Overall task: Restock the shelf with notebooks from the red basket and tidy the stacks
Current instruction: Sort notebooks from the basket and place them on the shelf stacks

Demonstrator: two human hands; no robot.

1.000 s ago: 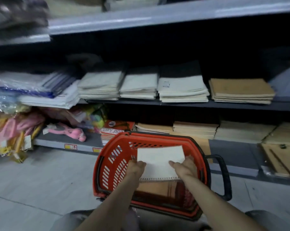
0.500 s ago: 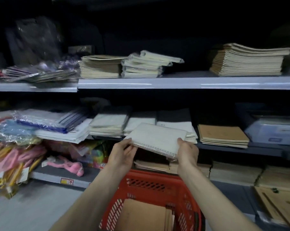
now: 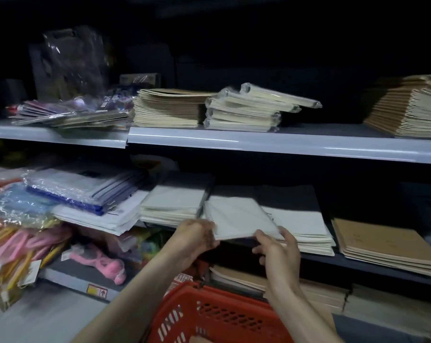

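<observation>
Two bare hands are engaged on a single white, flat, soft-covered notebook (image 3: 239,216), which is held over the front edge of the grey metal middle shelf (image 3: 316,259). The left hand (image 3: 193,237) is clamped on the near left corner, with the thumb on top. The right hand (image 3: 277,246) is placed at the near right corner; its fingers are spread under and beside that corner, and a firm pinch there cannot be confirmed.

The notebook is tilted, far edge higher, and is skewed so that its long axis runs from the near right towards the far left. It lies directly ahead of both hands and slightly above them. It is positioned between two stacks: the white notebook stack at left (image 3: 172,204) and the taller white notebook stack at right (image 3: 301,226), whose dark upper part is covered at one corner by the held item. The slot beneath the notebook is hidden, so the height of any stack there cannot be told.

The left hand is judged the nearer to the gap and the better placed to steer. The coming move is judged to turn on squaring the notebook with the neighbouring stacks, then sliding it away from the body.

The red perforated plastic basket (image 3: 219,315) is seen below the forearms, close to the body. A brown kraft-covered stack (image 3: 382,243) is noted further right on the same shelf.
</observation>
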